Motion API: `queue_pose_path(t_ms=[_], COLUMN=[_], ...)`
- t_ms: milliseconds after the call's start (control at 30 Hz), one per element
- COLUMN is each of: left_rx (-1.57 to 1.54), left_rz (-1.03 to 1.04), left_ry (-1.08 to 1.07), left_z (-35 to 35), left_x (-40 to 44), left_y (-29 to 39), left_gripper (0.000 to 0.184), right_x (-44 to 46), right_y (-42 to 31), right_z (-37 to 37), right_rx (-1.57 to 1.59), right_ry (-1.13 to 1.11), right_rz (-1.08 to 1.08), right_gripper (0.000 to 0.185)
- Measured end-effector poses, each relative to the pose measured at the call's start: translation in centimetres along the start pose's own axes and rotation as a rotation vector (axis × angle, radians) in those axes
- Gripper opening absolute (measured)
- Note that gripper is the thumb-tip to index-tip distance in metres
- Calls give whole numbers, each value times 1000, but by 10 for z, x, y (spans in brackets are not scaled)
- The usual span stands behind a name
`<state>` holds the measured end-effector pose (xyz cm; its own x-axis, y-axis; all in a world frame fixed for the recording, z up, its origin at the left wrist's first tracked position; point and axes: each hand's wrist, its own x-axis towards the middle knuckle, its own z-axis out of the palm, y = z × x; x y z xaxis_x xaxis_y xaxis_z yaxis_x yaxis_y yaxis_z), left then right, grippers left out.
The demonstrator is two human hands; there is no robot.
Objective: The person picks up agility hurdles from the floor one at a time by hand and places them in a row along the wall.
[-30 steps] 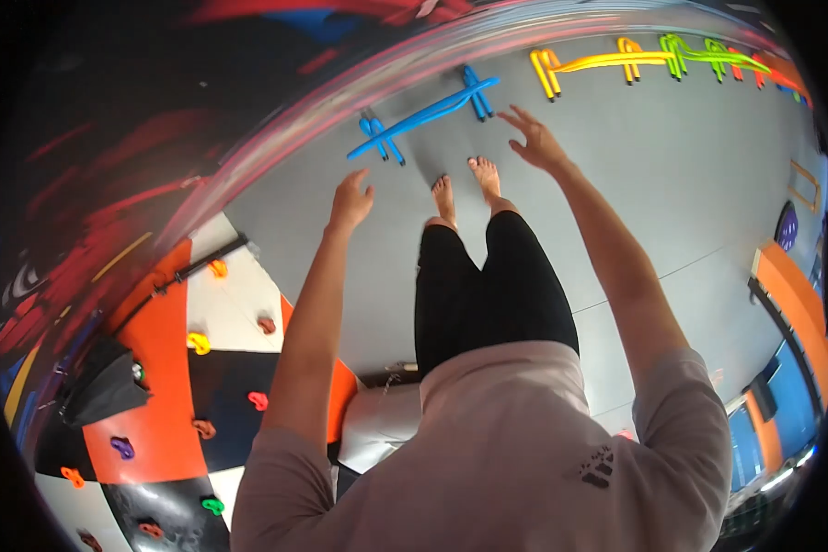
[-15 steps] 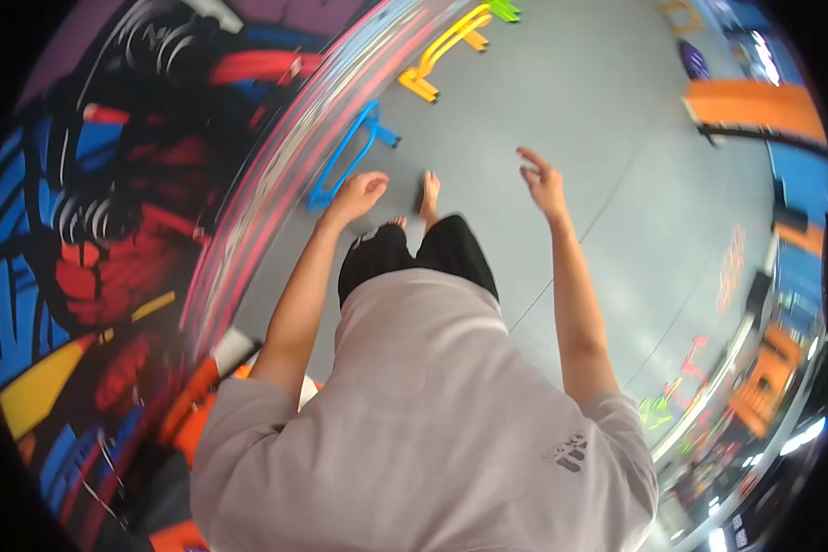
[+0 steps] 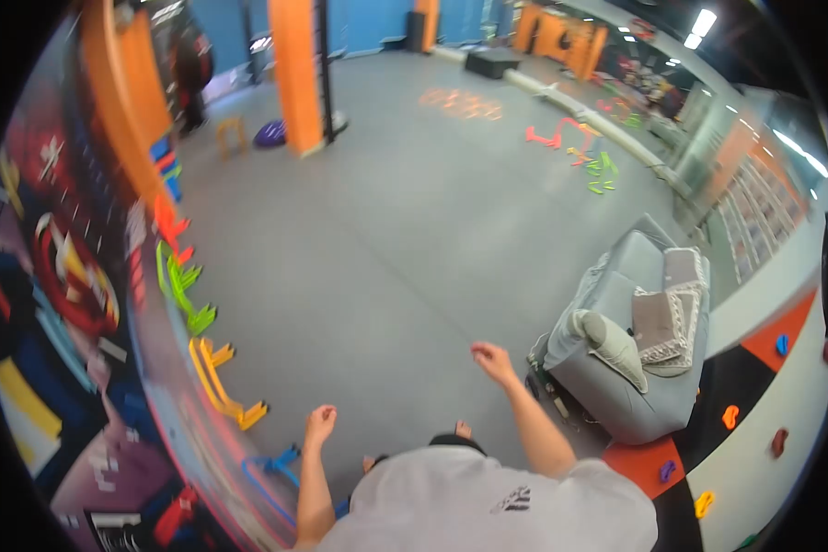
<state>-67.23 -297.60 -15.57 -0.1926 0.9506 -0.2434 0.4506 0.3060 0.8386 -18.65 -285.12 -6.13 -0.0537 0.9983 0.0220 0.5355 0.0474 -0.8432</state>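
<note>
My left hand point(image 3: 320, 425) is held low in front of my body at the lower middle, its fingers loosely bent and nothing in them. Nearest to it are a blue frame-shaped hurdle point(image 3: 271, 467) and a yellow one point(image 3: 221, 382), both on the floor by the left wall. My right hand point(image 3: 495, 361) is stretched further forward over the grey floor point(image 3: 386, 267), fingers partly bent and empty. To its right stands a grey sofa point(image 3: 635, 405). My bare toes show below, at the hem of my grey shirt.
Green hurdles point(image 3: 186, 290) and red ones point(image 3: 170, 228) continue along the painted left wall. An orange pillar point(image 3: 296, 78) stands ahead, with a purple dome point(image 3: 270, 134) beside it. A black box point(image 3: 491, 63) lies far off. Climbing holds point(image 3: 730, 417) dot the right wall.
My view has swung up and to the right, bringing the sofa and climbing wall into sight. Both hands now appear lower in the view, still empty.
</note>
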Motion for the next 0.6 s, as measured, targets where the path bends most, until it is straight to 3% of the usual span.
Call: queue_pose_path(t_ms=[233,400,600], left_rx=[286,291,340], left_rz=[216,255,358], left_ry=[-245,-415,-622], left_z=[107,217,329], left_x=[97,137,200], left_y=[176,251,329], left_gripper=[25,26,27], right_x=[-56,-71,-26], right_y=[103,175,185], right_z=[-138,-217,-265], right_rx=[99,150,185], right_ry=[337,497,563], right_rz=[218,398,449], right_gripper=[29,31,32])
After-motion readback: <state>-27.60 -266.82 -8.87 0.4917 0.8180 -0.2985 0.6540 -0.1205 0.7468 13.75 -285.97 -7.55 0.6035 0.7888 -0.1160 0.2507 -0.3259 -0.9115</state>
